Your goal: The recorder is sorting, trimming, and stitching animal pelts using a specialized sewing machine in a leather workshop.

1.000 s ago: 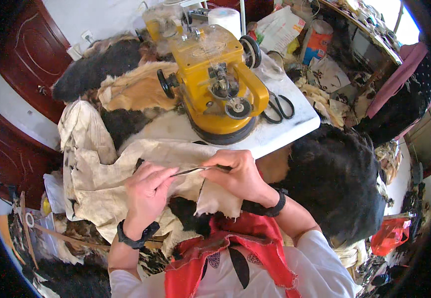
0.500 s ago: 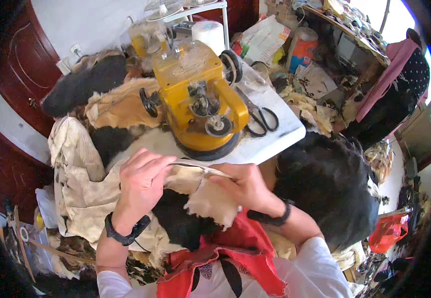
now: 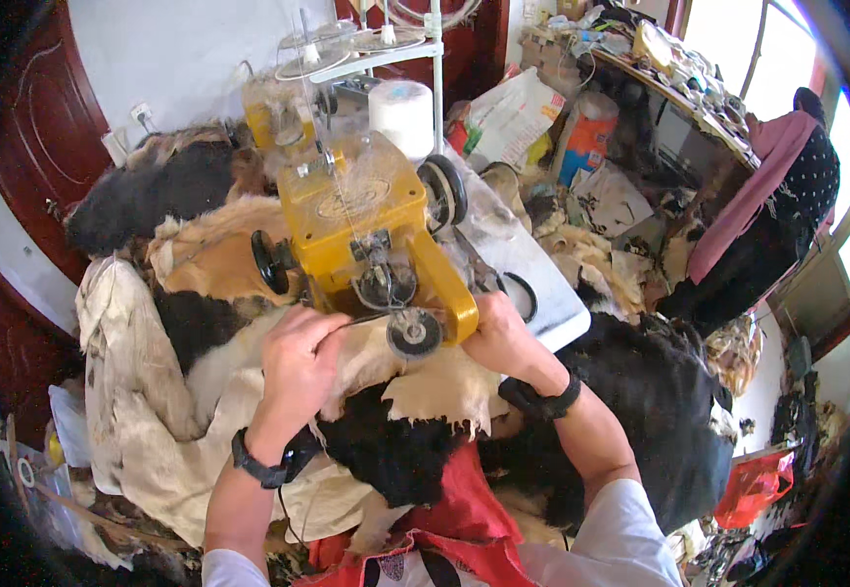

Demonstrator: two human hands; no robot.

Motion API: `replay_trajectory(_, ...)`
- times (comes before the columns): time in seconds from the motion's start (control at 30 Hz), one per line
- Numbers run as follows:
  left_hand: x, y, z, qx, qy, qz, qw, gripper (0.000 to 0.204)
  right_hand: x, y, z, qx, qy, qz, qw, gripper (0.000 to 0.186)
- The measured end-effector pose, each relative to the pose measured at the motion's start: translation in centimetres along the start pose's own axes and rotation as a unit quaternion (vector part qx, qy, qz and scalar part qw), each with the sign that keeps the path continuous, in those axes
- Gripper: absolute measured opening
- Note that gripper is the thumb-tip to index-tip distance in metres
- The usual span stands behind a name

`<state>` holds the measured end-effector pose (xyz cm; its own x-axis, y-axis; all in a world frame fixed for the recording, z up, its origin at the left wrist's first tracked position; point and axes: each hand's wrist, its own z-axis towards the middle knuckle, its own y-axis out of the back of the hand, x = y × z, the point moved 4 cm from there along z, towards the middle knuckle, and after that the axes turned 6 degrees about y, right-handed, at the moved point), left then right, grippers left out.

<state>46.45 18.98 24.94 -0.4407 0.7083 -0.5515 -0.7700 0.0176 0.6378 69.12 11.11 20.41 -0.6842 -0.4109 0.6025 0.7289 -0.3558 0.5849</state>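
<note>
My left hand (image 3: pixel 299 357) pinches the edge of a pale hide piece (image 3: pixel 435 391) just left of the lower disc (image 3: pixel 413 333) of a yellow sewing machine (image 3: pixel 346 191). The hide's edge runs to the disc. My right hand (image 3: pixel 498 333) is closed beside the machine's curved yellow arm (image 3: pixel 459 311), its fingertips partly hidden, so what they grip is unclear. The hide's ragged flap hangs over black fur (image 3: pixel 386 450). Behind my right hand, black-handled scissors (image 3: pixel 521 293) lie on the white tabletop (image 3: pixel 552 303).
Pale hides (image 3: pixel 141 411) drape at left, tan fur (image 3: pixel 209 254) behind them, a large black hide (image 3: pixel 660 411) at right. A white thread cone (image 3: pixel 400 117) and spool stand (image 3: pixel 435 59) are at the back. A cluttered shelf (image 3: pixel 669 78) and red bag (image 3: pixel 753 489) are at right.
Both hands, with the hide edge between them, have moved forward from in front of the machine to its disc. My right hand now sits at the yellow arm. The view has also shifted.
</note>
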Motion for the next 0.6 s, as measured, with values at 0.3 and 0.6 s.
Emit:
replay_trajectory(0.3, 0.1, 0.8, -1.0, -0.052, -0.036, -0.031, 0.997, 0.02, 1.1, 0.2, 1.0, -0.033, 0.057, 0.001, 0.998, 0.031)
replay_trajectory(0.6, 0.0, 0.9, -1.5, -0.067, -0.048, -0.048, 0.995, 0.021, 0.6, 0.4, 1.9, -0.037, 0.131, 0.004, 0.991, 0.033)
